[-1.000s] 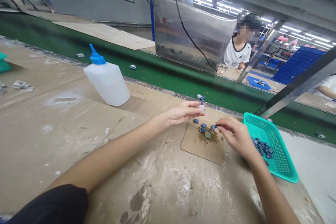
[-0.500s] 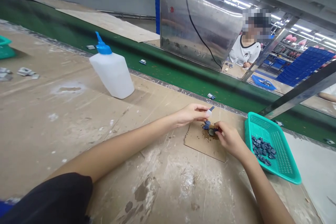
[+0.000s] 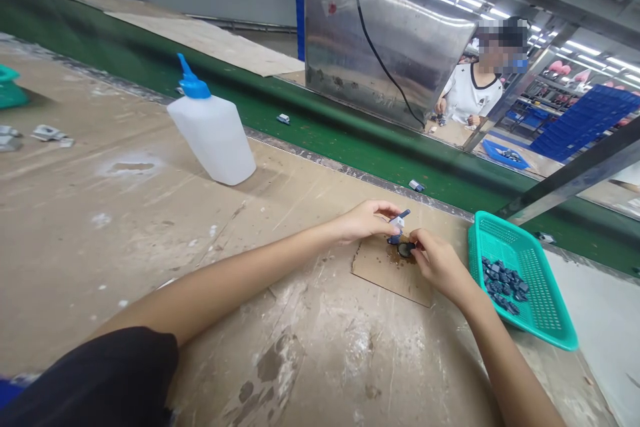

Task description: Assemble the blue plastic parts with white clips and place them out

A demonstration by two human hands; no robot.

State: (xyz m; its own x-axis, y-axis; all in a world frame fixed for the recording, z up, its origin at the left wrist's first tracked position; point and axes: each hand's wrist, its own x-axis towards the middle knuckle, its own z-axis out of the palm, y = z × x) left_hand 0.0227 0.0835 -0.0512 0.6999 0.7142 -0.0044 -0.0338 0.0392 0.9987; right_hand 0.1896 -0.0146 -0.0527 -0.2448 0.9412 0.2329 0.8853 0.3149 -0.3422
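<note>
white-and-blue plastic piece (image 3: 398,222), pinched by the left hand (image 3: 369,220) over cardboard (image 3: 387,278); right hand (image 3: 440,263), fingers nearly closed, pinches a small dark part (image 3: 413,247) at a round cap (image 3: 404,250). similar pieces (image 3: 416,185) already lie on the green belt (image 3: 350,147), twelve o'clock; loose blue parts (image 3: 503,283) remain in the basket (image 3: 564,317), three o'clock.

White-and-blue piece (image 3: 399,221), brown cardboard (image 3: 385,281) that shows darker stains (image 3: 397,260), teal basket (image 3: 543,287) — latticed with small holes, slate-blue pieces (image 3: 505,283), cloudy white bottle (image 3: 215,140), bright blue nozzle (image 3: 194,85) — deep green belt (image 3: 335,141), black sleeve (image 3: 110,373).
</note>
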